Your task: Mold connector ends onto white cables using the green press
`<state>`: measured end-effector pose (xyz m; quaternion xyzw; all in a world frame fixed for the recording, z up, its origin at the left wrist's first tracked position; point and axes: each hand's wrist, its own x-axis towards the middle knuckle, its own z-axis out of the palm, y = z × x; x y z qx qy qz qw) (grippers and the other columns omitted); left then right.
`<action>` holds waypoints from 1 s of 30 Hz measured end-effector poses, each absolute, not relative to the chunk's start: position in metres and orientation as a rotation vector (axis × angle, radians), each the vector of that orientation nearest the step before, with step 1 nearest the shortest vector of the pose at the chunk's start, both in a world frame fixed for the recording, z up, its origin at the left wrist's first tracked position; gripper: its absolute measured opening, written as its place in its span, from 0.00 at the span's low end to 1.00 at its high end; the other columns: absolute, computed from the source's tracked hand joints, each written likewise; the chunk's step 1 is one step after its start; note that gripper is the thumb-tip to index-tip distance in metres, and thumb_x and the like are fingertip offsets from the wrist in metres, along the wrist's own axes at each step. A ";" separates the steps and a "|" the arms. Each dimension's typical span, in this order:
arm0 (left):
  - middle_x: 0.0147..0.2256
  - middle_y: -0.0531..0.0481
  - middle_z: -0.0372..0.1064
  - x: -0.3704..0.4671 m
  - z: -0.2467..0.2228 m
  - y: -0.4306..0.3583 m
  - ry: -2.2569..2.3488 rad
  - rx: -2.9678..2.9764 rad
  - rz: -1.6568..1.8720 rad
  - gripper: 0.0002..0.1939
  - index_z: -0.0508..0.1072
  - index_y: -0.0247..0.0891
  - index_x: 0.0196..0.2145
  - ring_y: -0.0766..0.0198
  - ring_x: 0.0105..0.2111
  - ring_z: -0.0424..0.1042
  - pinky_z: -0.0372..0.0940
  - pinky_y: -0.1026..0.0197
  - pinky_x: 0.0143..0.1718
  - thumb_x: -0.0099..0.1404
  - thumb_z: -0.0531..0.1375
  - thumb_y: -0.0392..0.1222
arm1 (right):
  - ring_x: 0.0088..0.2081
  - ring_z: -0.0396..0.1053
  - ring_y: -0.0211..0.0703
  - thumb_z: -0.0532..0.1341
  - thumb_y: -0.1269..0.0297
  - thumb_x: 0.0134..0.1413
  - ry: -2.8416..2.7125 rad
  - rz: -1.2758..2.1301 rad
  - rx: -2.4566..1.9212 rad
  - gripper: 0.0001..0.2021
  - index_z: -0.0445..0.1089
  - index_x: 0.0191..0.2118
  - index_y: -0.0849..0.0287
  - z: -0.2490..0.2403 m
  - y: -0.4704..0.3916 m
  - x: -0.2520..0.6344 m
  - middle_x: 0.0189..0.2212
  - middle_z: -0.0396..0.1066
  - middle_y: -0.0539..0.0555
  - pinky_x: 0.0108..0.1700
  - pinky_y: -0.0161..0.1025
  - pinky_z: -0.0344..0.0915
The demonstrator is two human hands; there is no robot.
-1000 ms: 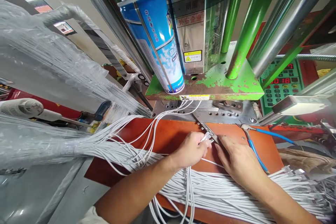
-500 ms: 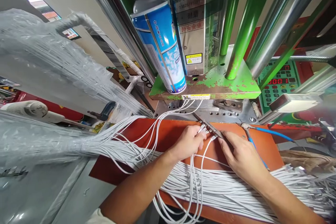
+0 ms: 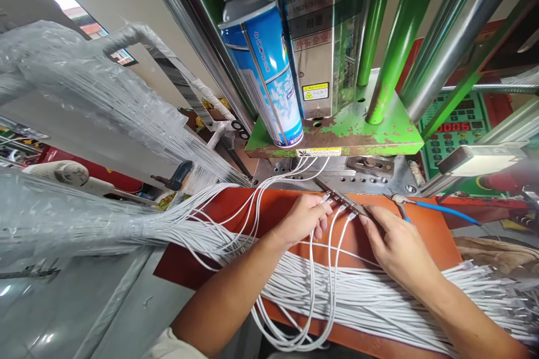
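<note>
My left hand (image 3: pixel 306 217) is closed on a white cable end at the left part of a metal bar (image 3: pixel 343 200). My right hand (image 3: pixel 393 235) grips the bar's right end, thumb and fingers pressed together. Several white cable plugs sit along the bar's near side, and their cables (image 3: pixel 332 269) loop down towards me. Below both hands a thick bundle of white cables (image 3: pixel 357 297) lies across the orange-brown board (image 3: pixel 269 213).
A green press plate (image 3: pixel 357 134) carries a blue spray can (image 3: pixel 273 73). Blue-handled pliers (image 3: pixel 438 210) lie right of my right hand. Plastic-wrapped cables (image 3: pixel 84 219) extend left; a control panel (image 3: pixel 455 140) stands at the right.
My left hand has shifted off the middle plugs to the left one, leaving more plugs visible on the bar. The panel's red digits have changed. The whole view has shifted slightly.
</note>
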<state>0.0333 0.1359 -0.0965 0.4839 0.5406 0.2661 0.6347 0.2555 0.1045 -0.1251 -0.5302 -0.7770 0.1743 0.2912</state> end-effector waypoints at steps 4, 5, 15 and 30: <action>0.17 0.58 0.60 0.032 -0.095 0.140 1.282 1.069 0.589 0.08 0.69 0.35 0.30 0.75 0.12 0.51 0.45 0.71 0.14 0.64 0.56 0.41 | 0.39 0.75 0.47 0.50 0.56 0.74 -2.107 0.497 -1.364 0.14 0.70 0.50 0.56 -0.123 0.103 0.256 0.41 0.76 0.55 0.42 0.43 0.67; 0.16 0.59 0.59 0.033 -0.094 0.141 1.279 1.050 0.585 0.08 0.69 0.36 0.30 0.75 0.12 0.50 0.43 0.71 0.14 0.64 0.56 0.41 | 0.39 0.75 0.47 0.50 0.56 0.74 -2.121 0.500 -1.349 0.14 0.70 0.50 0.56 -0.122 0.103 0.256 0.40 0.76 0.55 0.41 0.43 0.66; 0.22 0.52 0.68 0.025 -0.096 0.145 1.268 1.320 0.542 0.17 0.68 0.36 0.33 0.67 0.17 0.67 0.58 0.67 0.20 0.73 0.53 0.51 | 0.40 0.74 0.48 0.51 0.56 0.74 -2.094 0.444 -1.359 0.13 0.68 0.52 0.55 -0.128 0.104 0.256 0.43 0.76 0.54 0.43 0.44 0.66; 0.20 0.57 0.58 0.018 -0.112 0.151 1.404 1.402 0.651 0.13 0.66 0.37 0.25 0.71 0.20 0.55 0.48 0.66 0.24 0.66 0.53 0.42 | 0.37 0.74 0.46 0.51 0.59 0.74 -2.198 0.385 -1.242 0.12 0.68 0.51 0.58 -0.125 0.104 0.254 0.39 0.75 0.55 0.39 0.42 0.66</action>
